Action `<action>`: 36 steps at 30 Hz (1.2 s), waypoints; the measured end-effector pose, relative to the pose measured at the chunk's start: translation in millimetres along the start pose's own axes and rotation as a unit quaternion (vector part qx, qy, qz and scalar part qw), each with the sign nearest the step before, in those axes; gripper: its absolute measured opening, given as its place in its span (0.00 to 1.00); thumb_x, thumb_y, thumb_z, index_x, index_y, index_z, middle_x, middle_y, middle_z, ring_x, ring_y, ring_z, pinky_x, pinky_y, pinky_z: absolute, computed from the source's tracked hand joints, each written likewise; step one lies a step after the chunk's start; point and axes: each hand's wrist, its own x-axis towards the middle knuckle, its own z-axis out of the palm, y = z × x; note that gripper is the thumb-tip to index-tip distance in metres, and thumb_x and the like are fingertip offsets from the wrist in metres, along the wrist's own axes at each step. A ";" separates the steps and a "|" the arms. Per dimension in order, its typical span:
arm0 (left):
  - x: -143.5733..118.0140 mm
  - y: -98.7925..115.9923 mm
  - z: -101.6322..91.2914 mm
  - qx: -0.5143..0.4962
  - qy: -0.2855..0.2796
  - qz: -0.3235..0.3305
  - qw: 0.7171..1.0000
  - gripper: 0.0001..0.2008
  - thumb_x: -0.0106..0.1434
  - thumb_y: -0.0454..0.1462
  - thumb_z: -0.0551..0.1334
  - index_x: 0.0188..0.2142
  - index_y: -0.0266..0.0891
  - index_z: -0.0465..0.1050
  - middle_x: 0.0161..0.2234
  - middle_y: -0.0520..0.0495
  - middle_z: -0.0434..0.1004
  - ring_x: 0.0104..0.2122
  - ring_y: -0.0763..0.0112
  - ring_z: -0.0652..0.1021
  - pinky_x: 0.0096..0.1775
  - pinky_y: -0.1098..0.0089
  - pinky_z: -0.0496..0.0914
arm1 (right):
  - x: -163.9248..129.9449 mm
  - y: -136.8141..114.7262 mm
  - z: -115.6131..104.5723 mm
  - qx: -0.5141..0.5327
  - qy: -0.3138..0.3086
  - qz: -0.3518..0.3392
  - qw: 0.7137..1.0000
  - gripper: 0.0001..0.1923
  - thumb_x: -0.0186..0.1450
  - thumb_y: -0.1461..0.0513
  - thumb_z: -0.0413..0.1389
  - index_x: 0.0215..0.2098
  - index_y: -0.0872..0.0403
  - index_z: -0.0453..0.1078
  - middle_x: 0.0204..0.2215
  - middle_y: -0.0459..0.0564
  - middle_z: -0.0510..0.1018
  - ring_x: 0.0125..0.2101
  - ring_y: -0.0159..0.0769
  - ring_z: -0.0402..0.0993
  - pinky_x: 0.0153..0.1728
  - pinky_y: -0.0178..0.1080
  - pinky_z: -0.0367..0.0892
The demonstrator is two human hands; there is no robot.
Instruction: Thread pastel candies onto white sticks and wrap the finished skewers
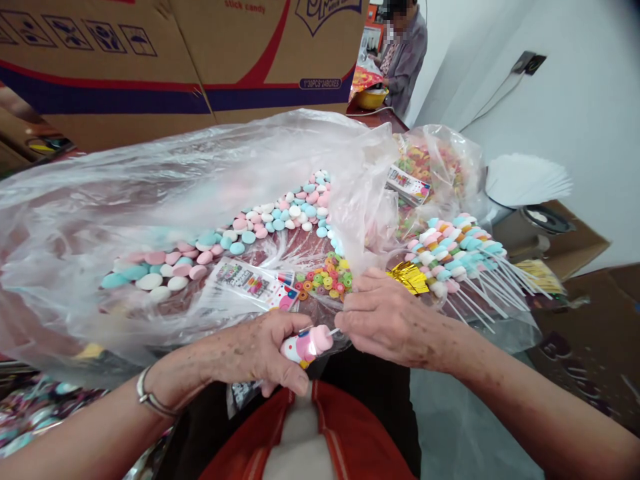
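Low in the middle of the head view, my left hand (273, 353) is closed around a stick candy (317, 341) in a clear printed wrapper, its pink end pointing right. A short piece of white stick shows at that end, and the fingertips of my right hand (383, 317) are pinched together on it. Beyond my hands lie small fruit-coloured candy rings (327, 277) and a stack of printed clear wrappers (250, 283). Pink, white and blue candy discs (295, 213) spread across plastic sheeting. Right of my right hand are gold twist ties (410, 277) and a pile of candies on white sticks (457, 250).
A large cardboard carton (175, 60) stands behind the clear plastic sheeting (90, 193). A bag of candy rings (440, 163) and a stack of white sticks (527, 177) are at the right. Shiny wrapped pieces (30, 407) lie low left. Another person (407, 60) works farther back.
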 end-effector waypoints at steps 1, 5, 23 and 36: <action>0.9 0.5 1.1 0.005 0.006 0.004 1.000 0.22 0.44 0.41 0.75 0.34 0.40 0.68 0.24 0.60 0.68 0.19 0.80 0.68 0.19 0.79 0.64 | 2.0 -1.4 4.2 -0.003 -0.002 -0.010 1.000 0.12 0.71 0.65 0.52 0.29 0.55 0.69 0.26 0.46 0.73 0.30 0.35 0.58 0.35 0.41 0.51; 2.8 3.5 2.9 0.045 0.003 -0.003 0.999 0.20 0.46 0.39 0.74 0.34 0.41 0.67 0.24 0.60 0.69 0.19 0.77 0.70 0.20 0.77 0.66 | 8.4 -2.8 10.7 -0.029 0.012 -0.026 0.999 0.13 0.72 0.64 0.51 0.30 0.55 0.70 0.27 0.46 0.73 0.31 0.36 0.59 0.35 0.42 0.50; 5.6 6.9 -1.6 0.068 -0.012 0.001 0.998 0.23 0.45 0.41 0.75 0.39 0.41 0.68 0.22 0.60 0.69 0.18 0.75 0.72 0.18 0.78 0.63 | 13.3 -1.1 8.5 -0.015 0.019 -0.053 0.998 0.14 0.72 0.65 0.50 0.28 0.55 0.69 0.25 0.45 0.71 0.30 0.35 0.57 0.35 0.42 0.50; -5.1 5.3 -5.8 0.011 -0.008 0.006 1.000 0.24 0.49 0.43 0.74 0.42 0.40 0.69 0.25 0.60 0.68 0.20 0.79 0.68 0.21 0.78 0.67 | 7.6 11.6 -4.8 -0.016 0.007 -0.009 1.000 0.13 0.71 0.64 0.51 0.29 0.55 0.70 0.26 0.46 0.74 0.30 0.35 0.58 0.36 0.41 0.51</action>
